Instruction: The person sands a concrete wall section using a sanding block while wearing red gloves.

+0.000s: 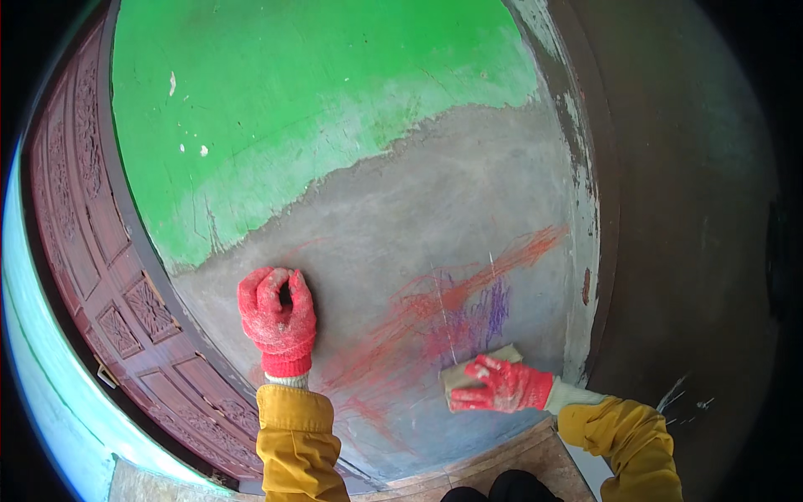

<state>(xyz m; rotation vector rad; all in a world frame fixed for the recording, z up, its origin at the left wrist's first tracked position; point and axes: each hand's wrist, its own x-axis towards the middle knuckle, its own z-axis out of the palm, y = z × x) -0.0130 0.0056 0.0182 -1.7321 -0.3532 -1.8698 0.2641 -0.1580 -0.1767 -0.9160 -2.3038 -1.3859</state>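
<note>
My right hand (pixel 499 386), in a red-coated glove with whitish dust on it, presses a tan rectangular pad (pixel 508 355) flat against the lower part of a wall. Its fingers spread over the pad, which could be a sponge or sandpaper. My left hand (pixel 276 314), gloved alike, rests on the wall farther left with its fingers curled. A dark gap shows between thumb and forefinger; whether anything is inside is hidden. Bare grey plaster (pixel 376 213) surrounds both hands. Red crayon-like scribbles (pixel 433 301) and purple scribbles (pixel 497 307) run across it.
Green paint (pixel 326 69) with a ragged edge covers the upper wall. On the left is a carved reddish-brown wooden door (pixel 94 251). A dark brown surface (pixel 684 188) borders the wall on the right, beside a strip of peeling paint (pixel 583 207). Below lies a tiled floor (pixel 527 464).
</note>
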